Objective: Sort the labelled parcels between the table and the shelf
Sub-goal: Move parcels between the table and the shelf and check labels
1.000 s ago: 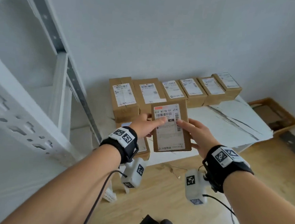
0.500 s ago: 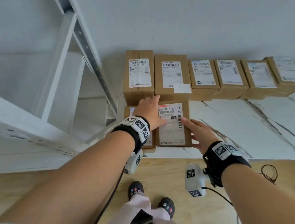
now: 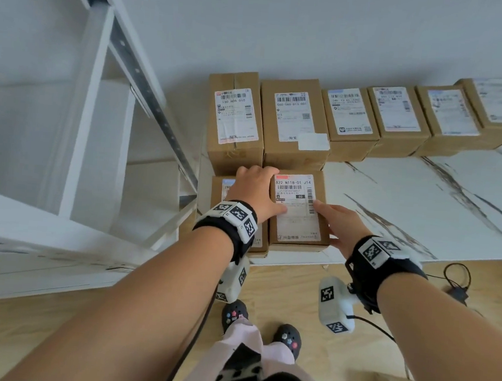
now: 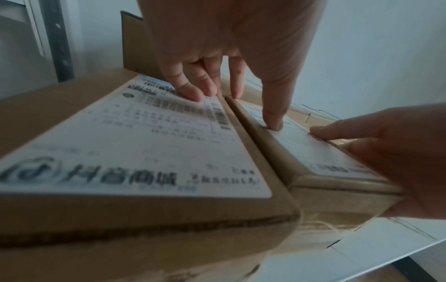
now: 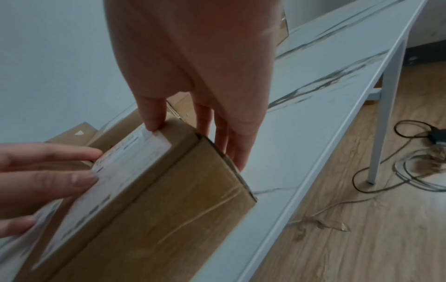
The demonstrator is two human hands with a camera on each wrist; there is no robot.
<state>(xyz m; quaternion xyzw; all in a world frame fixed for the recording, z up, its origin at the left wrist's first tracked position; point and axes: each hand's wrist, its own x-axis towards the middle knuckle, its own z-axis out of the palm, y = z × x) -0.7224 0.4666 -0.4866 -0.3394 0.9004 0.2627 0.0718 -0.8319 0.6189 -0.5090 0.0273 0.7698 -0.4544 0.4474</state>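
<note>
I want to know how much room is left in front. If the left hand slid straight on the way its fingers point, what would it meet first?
Most likely the near face of the tall brown cardboard parcel labelled 130 H06 010. The left hand points toward the wall, and its fingertips look almost against that parcel, though depth is unclear.

Soft, even daylight filled the head view, bowed at its edges; both wrist views were dimmer, grainy and blurred up close

8 parcels, 1 table, 1 shelf, 2 hands.
</note>
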